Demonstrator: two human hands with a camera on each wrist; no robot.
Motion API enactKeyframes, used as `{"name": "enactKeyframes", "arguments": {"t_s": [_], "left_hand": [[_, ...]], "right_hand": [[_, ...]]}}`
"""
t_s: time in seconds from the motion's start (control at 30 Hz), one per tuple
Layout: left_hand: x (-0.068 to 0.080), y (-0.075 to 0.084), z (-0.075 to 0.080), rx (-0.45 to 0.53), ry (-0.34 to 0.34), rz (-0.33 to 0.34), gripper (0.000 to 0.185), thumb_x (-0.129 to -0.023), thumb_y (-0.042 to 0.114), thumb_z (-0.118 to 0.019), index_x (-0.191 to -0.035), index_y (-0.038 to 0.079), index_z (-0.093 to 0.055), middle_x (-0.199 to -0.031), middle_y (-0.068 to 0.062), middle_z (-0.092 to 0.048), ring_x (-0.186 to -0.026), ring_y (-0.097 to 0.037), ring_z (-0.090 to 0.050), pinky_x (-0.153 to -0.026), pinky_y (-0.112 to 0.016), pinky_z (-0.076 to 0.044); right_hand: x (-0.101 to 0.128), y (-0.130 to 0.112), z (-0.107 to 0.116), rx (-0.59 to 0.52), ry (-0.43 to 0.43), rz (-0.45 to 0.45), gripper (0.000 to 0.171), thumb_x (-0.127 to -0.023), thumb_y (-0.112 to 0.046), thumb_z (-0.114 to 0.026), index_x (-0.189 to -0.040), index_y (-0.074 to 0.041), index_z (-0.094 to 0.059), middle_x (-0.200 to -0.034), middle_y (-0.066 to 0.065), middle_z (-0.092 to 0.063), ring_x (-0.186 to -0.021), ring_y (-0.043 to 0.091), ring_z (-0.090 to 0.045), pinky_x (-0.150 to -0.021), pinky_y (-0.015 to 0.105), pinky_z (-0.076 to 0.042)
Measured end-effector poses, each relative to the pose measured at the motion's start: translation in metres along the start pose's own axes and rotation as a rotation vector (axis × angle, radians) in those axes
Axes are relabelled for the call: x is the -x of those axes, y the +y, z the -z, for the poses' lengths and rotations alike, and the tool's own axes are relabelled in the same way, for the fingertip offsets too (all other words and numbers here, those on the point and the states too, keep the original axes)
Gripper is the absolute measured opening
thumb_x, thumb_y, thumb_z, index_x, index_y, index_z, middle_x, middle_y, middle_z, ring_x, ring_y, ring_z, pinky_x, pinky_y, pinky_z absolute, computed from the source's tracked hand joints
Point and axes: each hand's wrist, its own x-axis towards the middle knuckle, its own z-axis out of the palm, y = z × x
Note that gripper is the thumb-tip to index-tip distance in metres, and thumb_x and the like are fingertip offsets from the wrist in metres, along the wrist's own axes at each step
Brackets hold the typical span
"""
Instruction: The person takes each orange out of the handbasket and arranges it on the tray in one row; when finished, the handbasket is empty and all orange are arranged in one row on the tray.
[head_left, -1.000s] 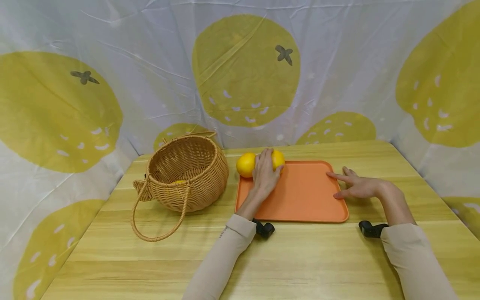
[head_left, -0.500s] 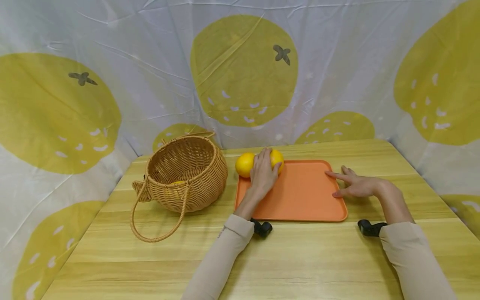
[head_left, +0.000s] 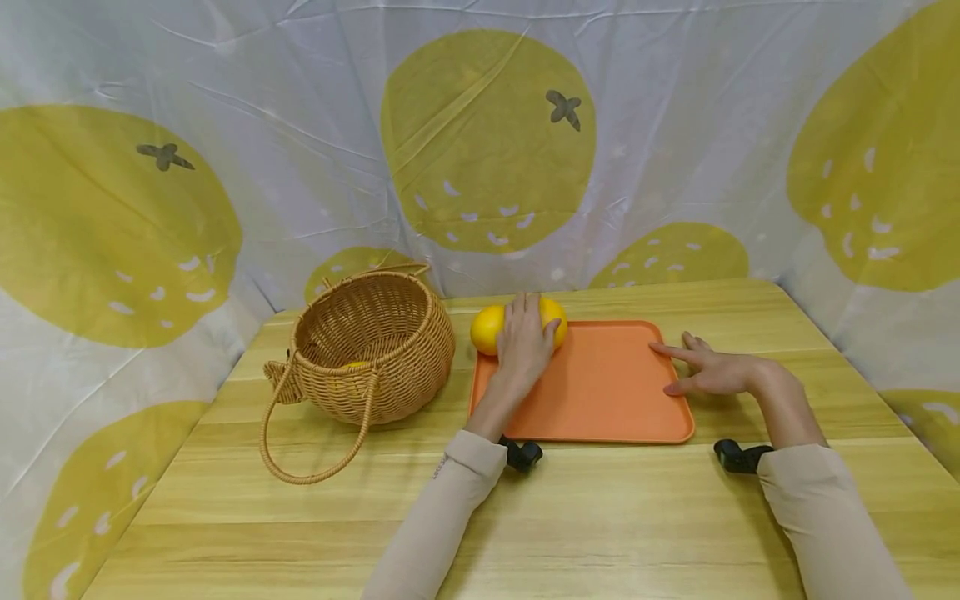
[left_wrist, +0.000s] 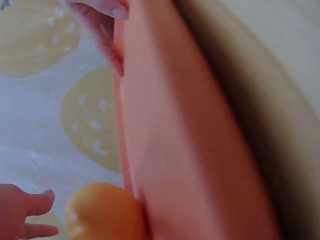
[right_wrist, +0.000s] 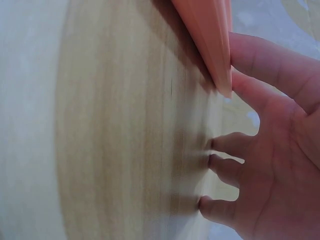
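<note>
Head view shows the left hand [head_left: 523, 350] draped over two yellow citrus fruits at the far left corner of the orange tray [head_left: 600, 392]. Its fingers [head_left: 522, 310] curve over the right-hand fruit [head_left: 554, 315], thumb on its near side, so the grip looks settled on that one; the other fruit [head_left: 486, 328] sits touching it, just outside the hand. Over at the tray's right edge, the right hand [head_left: 712, 373] lies flat and relaxed, fingers spread, gripping nothing; the right wrist view shows two fingertips [right_wrist: 260, 60] bracketing the tray's corner [right_wrist: 215, 55].

Risk watch: the two fruits are touching, so a lift of one could likely nudge its neighbour and send it rolling, over the low rim or across the tray. The fruit is round and smooth, and a shallow cupping hold may let it slip. The wicker basket [head_left: 375, 350], left of the tray, lies tipped on its side with its mouth facing up and toward the person, one fruit [head_left: 356, 365] already inside; it may rock or spill if knocked.

All of this rests on a pale wood-grain bench [head_left: 525, 517]. Behind the tray hangs a creased white cloth backdrop [head_left: 300, 150] printed with big yellow-green fruit shapes, wrapping round both sides.
</note>
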Motion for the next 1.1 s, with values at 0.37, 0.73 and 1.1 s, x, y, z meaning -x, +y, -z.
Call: {"name": "enactKeyframes", "arguments": {"t_s": [0.37,0.73,1.1], "left_hand": [[-0.009,0.015,0.060,0.124,-0.061,-0.055,0.049,-0.104,0.037,-0.063,-0.145,0.011,-0.055,-0.151,-0.008,-0.051,-0.135,-0.032,-0.053,-0.098,-0.052,-0.054],[-0.047,0.025,0.146,0.220,-0.177,-0.136,0.045,-0.106,0.031,-0.060,-0.144,0.007,-0.058,-0.157,-0.013,-0.048,-0.145,-0.031,-0.045,-0.118,-0.047,-0.040],[-0.070,-0.024,0.207,0.317,-0.316,-0.098,0.038,-0.106,0.030,-0.060,-0.133,0.004,-0.065,-0.147,-0.015,-0.057,-0.132,-0.034,-0.058,-0.108,-0.048,-0.049]], "right_hand": [[-0.001,-0.002,0.000,-0.003,0.002,0.004,0.094,-0.097,-0.053,-0.066,-0.167,-0.018,-0.016,-0.163,0.035,0.027,-0.149,0.057,0.029,-0.106,0.086,0.008],[0.006,-0.006,-0.002,0.005,0.000,-0.005,0.091,-0.100,-0.046,-0.066,-0.168,-0.016,-0.014,-0.162,0.038,0.027,-0.147,0.060,0.027,-0.106,0.086,0.007],[-0.001,0.003,-0.001,-0.001,0.001,0.017,0.091,-0.098,-0.050,-0.066,-0.168,-0.022,-0.014,-0.163,0.035,0.028,-0.148,0.057,0.030,-0.104,0.086,0.008]]}}
